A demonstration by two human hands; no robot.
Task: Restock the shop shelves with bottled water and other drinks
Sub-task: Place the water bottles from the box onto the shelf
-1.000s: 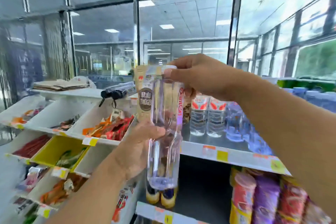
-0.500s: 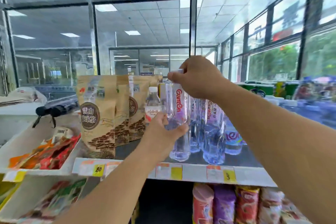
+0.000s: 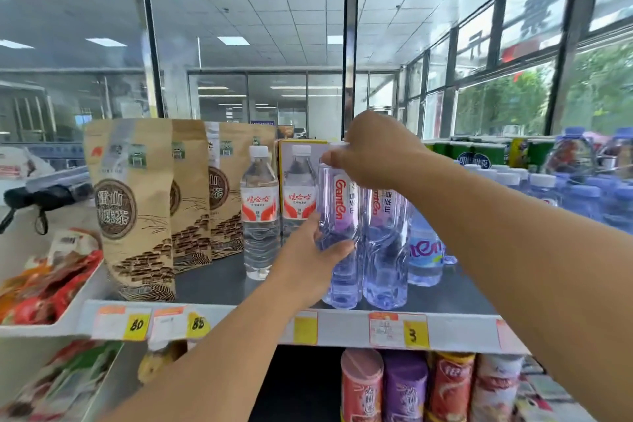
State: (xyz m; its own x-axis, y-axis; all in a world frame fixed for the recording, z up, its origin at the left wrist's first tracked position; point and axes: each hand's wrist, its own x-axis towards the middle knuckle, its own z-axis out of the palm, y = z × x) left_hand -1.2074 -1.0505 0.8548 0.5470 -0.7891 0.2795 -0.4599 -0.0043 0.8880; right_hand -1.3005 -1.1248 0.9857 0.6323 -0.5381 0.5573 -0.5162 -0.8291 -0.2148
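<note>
Both arms extended forward. Right hand (image 3: 373,151) curled, pinching from above; left hand (image 3: 308,257) cupped, thumb wrapped forward.

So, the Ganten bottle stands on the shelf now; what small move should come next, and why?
Probably let go with both hands. The Ganten bottle appears to stand upright on the shelf beside a matching bottle, while the right hand grips its top and the left hand its middle.

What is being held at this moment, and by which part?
A Ganten water bottle: the right hand grips its cap end, the left hand holds its lower body, its base at the shelf.
</note>
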